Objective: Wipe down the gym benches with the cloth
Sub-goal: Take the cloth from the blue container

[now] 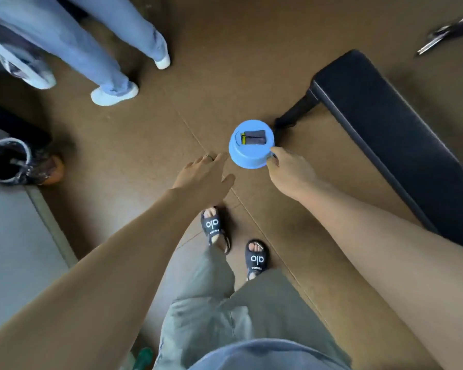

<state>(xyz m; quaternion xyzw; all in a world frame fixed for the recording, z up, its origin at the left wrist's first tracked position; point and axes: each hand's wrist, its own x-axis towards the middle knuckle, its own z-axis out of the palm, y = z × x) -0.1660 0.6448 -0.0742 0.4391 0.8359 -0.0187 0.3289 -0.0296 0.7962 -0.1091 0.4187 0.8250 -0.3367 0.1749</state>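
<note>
A blue plastic basin [247, 156] sits on the brown floor ahead of my feet. Inside it lies a folded dark grey cloth [254, 137] with a yellow edge. My right hand [289, 169] grips the basin's near right rim, fingers curled over it. My left hand [206, 174] reaches toward the basin's left side with fingers straight, just short of it, holding nothing. A black padded gym bench [385, 134] stretches along the right, one leg ending just behind the basin.
Another person's legs in blue jeans and white shoes [112, 94] stand at the upper left. A dirty dark bucket [8, 161] sits at the left beside a grey mat. Metal gym equipment [444, 33] shows at the top right.
</note>
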